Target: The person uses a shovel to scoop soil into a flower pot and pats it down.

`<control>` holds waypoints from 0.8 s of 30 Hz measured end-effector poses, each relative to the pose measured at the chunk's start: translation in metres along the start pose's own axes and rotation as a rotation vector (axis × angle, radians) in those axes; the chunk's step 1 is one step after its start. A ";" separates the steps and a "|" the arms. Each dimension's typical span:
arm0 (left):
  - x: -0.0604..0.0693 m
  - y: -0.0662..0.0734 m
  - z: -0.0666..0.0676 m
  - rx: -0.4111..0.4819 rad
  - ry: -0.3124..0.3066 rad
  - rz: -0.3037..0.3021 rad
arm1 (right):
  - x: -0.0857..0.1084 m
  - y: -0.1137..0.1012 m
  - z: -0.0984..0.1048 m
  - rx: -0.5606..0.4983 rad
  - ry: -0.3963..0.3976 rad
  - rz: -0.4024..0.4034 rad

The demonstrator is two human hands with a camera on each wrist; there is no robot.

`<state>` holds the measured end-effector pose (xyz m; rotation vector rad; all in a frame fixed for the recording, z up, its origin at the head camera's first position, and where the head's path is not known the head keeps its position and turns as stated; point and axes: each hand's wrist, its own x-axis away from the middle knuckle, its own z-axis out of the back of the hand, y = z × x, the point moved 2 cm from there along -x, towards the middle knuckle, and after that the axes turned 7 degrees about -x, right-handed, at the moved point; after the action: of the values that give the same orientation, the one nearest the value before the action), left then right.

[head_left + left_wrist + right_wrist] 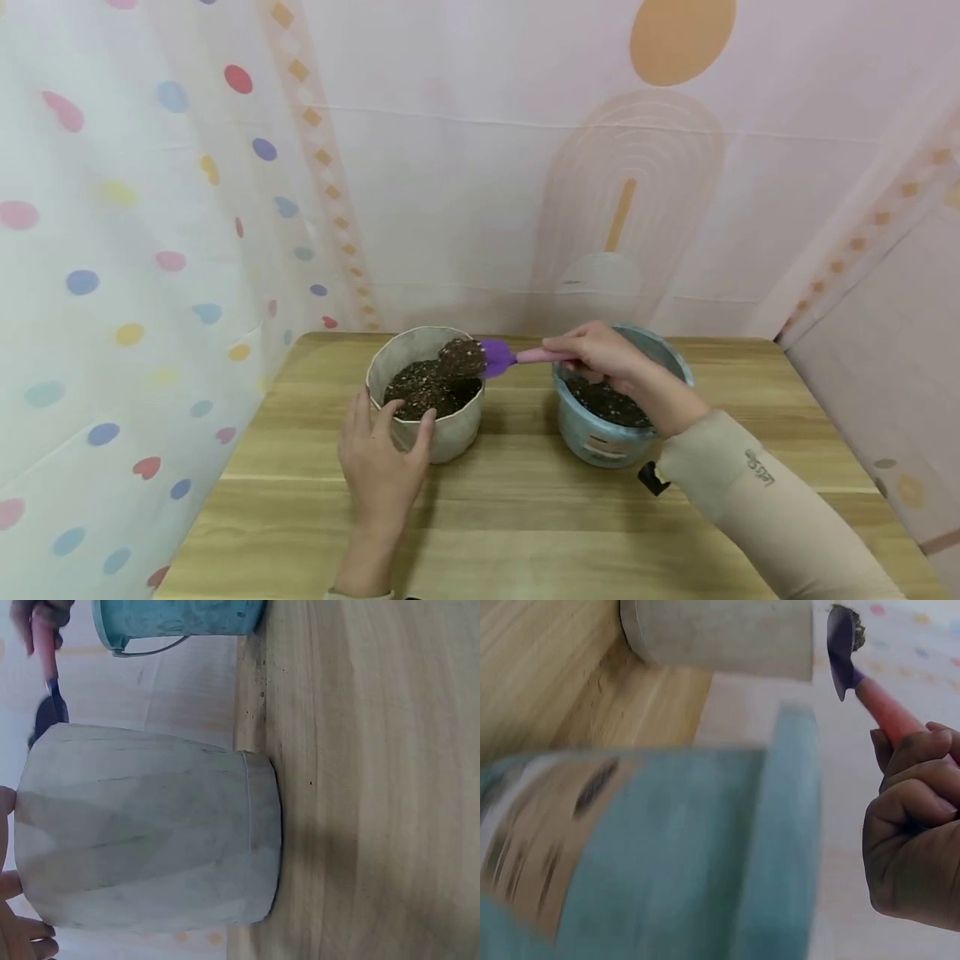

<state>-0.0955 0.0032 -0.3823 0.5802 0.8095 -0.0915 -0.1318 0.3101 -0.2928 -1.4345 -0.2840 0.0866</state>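
My right hand [603, 354] grips the pink handle of a small trowel [498, 357] with a purple blade. Dark soil is heaped on the blade, which is held over the pale grey pot [447, 435] at the left. More soil [420, 387] lies inside that pot. With its fingers spread, my left hand [382, 467] rests at the pot's near rim; its fingertips [9, 883] touch the rim in the left wrist view. Below my right hand stands a blue bucket [592, 433], partly covered by the hand and forearm, with dark soil [611, 404] in it.
Both containers stand near the back of a wooden table [510, 533], with a gap between them. Patterned curtains [465, 192] hang behind and at the sides. A few soil crumbs [261, 694] lie on the table. The bucket has a thin wire handle [154, 651].
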 end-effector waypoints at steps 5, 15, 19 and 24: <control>0.003 -0.002 -0.005 0.011 -0.034 0.024 | -0.013 -0.001 -0.030 0.196 0.047 0.045; 0.004 -0.001 -0.008 0.010 -0.049 0.037 | -0.009 0.002 -0.068 0.912 0.129 0.622; 0.001 0.001 -0.007 0.008 -0.054 0.025 | -0.004 0.004 -0.065 0.993 0.193 0.766; -0.005 0.008 -0.008 -0.001 -0.084 -0.077 | 0.009 0.001 -0.049 0.870 0.252 0.840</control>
<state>-0.1017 0.0131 -0.3794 0.5406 0.7497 -0.1847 -0.1114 0.2654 -0.2983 -0.5982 0.5352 0.6283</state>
